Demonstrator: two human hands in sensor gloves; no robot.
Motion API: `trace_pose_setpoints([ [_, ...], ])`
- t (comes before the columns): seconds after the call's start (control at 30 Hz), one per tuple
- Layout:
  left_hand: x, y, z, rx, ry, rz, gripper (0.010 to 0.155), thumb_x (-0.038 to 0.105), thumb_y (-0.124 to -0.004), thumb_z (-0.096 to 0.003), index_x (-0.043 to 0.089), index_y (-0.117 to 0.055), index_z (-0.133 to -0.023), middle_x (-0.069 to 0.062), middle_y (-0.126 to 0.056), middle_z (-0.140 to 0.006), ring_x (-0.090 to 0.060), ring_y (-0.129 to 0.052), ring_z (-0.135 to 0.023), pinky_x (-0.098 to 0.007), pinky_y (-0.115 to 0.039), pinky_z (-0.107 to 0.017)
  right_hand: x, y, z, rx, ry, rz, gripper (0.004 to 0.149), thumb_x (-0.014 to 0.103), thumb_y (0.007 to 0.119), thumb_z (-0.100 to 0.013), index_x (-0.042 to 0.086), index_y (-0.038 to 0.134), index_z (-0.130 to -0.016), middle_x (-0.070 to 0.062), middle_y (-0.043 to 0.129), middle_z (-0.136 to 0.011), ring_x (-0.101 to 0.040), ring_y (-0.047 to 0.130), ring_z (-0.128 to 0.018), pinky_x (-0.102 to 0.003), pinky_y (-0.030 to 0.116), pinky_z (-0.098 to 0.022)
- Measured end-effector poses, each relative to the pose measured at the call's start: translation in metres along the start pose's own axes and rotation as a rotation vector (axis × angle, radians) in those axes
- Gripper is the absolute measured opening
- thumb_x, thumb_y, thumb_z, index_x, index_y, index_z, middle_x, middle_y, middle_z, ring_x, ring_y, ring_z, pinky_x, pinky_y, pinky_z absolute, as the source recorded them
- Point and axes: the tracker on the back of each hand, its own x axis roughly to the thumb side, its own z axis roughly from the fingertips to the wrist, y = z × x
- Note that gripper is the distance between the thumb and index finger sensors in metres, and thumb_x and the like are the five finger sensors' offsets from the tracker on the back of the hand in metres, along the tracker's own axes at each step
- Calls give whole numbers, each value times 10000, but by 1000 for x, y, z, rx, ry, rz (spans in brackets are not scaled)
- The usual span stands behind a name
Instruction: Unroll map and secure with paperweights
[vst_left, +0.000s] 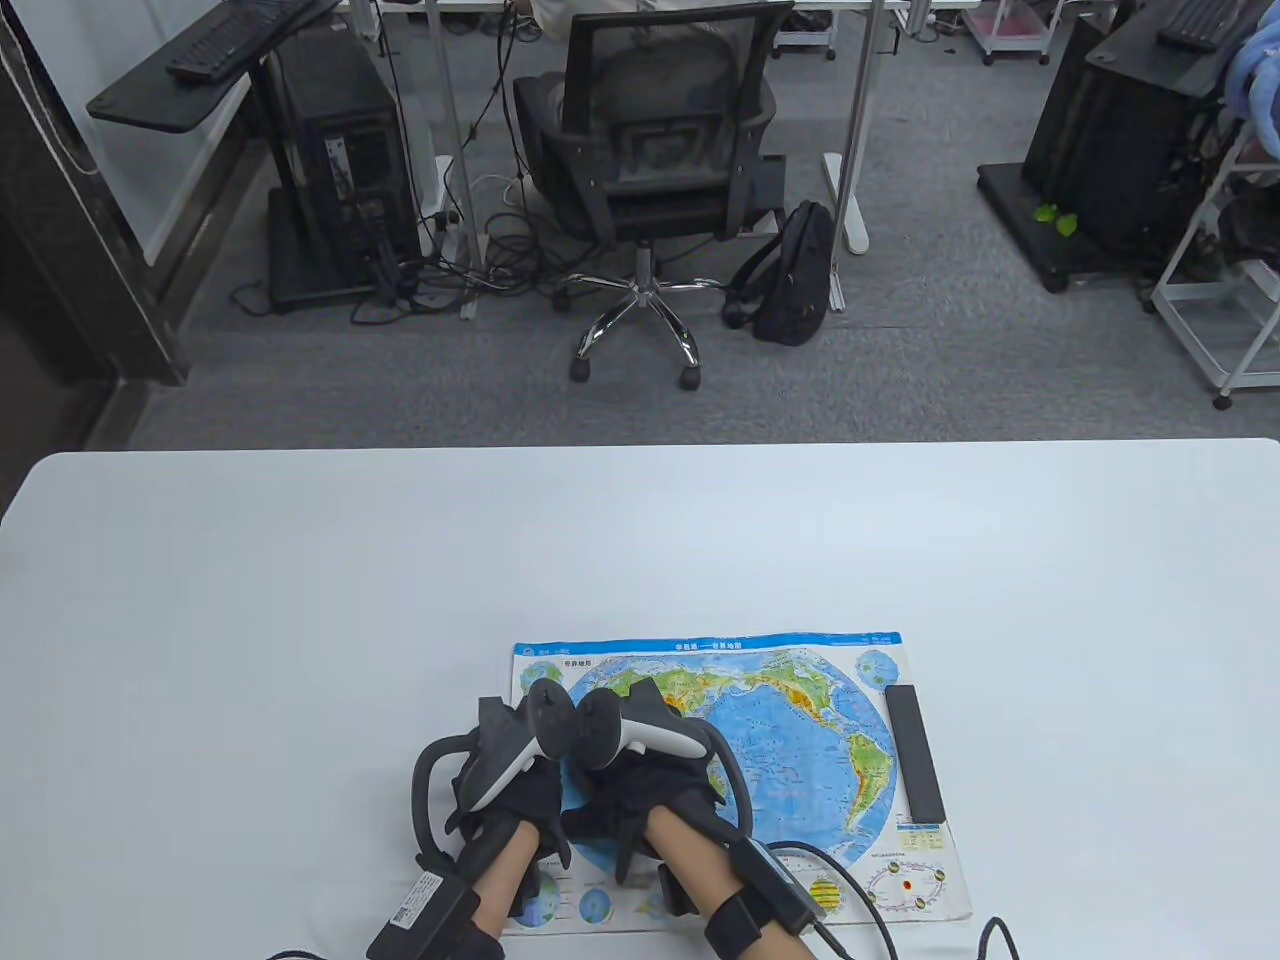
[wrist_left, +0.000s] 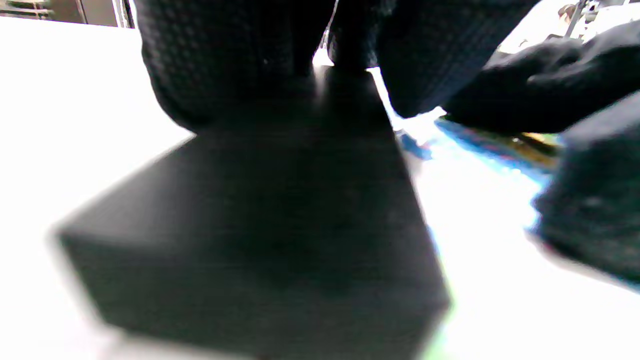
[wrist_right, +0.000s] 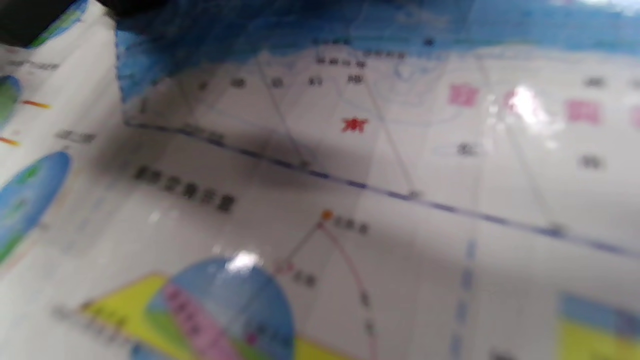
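The world map (vst_left: 800, 720) lies unrolled and flat on the white table (vst_left: 300, 620). A black bar paperweight (vst_left: 915, 750) lies along the map's right edge. My left hand (vst_left: 505, 800) is over the map's left edge. In the left wrist view its fingers (wrist_left: 210, 60) grip a second black paperweight (wrist_left: 280, 225) that sits at the map's left edge (wrist_left: 480, 145). My right hand (vst_left: 640, 800) rests on the map just right of the left hand, and it shows pressing on the paper in the left wrist view (wrist_left: 525, 85). The right wrist view shows the map's lower print (wrist_right: 350, 200) close up.
Beyond the table's far edge are an office chair (vst_left: 650, 150), a black backpack (vst_left: 795, 270) and computer stands. Glove cables (vst_left: 860, 890) trail over the map's lower edge.
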Motion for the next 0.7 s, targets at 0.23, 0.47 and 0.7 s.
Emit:
trace_pose_setpoints([
  [0.23, -7, 17, 0, -63, -3, 96, 624, 431, -721, -509, 247, -521, -1070, -191, -562, -1082, -342, -770, -838, -417, -810, -487, -16, -17, 22, -154, -69, -75, 792, 507, 672, -559, 215, 96, -1018, -288, -41, -1016, -659, 51, -813, -828, 246, -488],
  [0.47, 0, 66, 22, 26, -30, 212, 690, 465, -716, -511, 236, -423, -1093, -191, -464, -1117, -401, -631, -945, -544, -682, -620, -45, -54, 84, -290, -154, -205, 799, 513, 666, -562, 208, 89, -1023, -306, -11, -1033, -664, 116, -855, -821, 281, -512],
  [0.7, 22, 109, 56, 156, -309, 494, 735, 498, -696, -527, 238, -328, -1107, -188, -336, -1147, -459, -459, -1009, -650, -485, -664, -68, -81, 157, -484, -298, -330, 801, 509, 677, -566, 201, 103, -1033, -308, -4, -1041, -672, 101, -849, -828, 273, -509],
])
